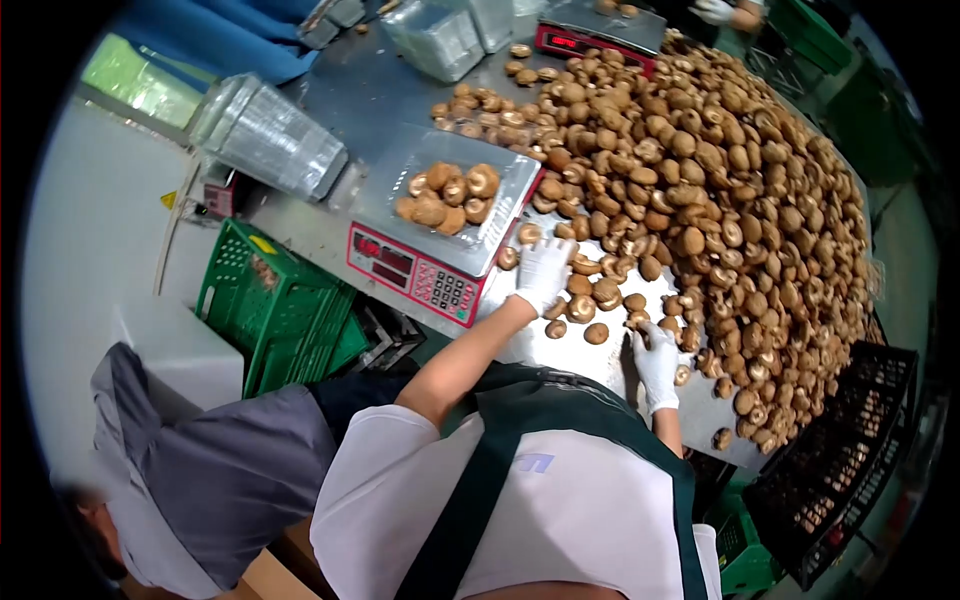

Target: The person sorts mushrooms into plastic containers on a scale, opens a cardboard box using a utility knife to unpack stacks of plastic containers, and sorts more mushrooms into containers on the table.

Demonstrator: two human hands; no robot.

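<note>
My left hand (545, 276), in a white glove, lies with its fingers stretched out beside loose shiitake mushrooms (581, 308) at the near edge of a big heap. My right hand (657, 366), gloved as well, is lower on the metal table with its fingers apart, close to a few mushrooms (637, 303). I see nothing held in either hand. Left of my left hand stands a red-framed digital scale (412, 275). On its plate sits a clear plastic tray (398, 187) with several mushrooms (447, 197) in it.
A large mushroom heap (700, 190) covers the table's right side. Stacked clear trays (268, 135) stand at the left, and a second scale (600, 38) at the back. Green crates (275, 300) and a black crate (840, 465) flank the table. A person in grey (230, 470) is close on my left.
</note>
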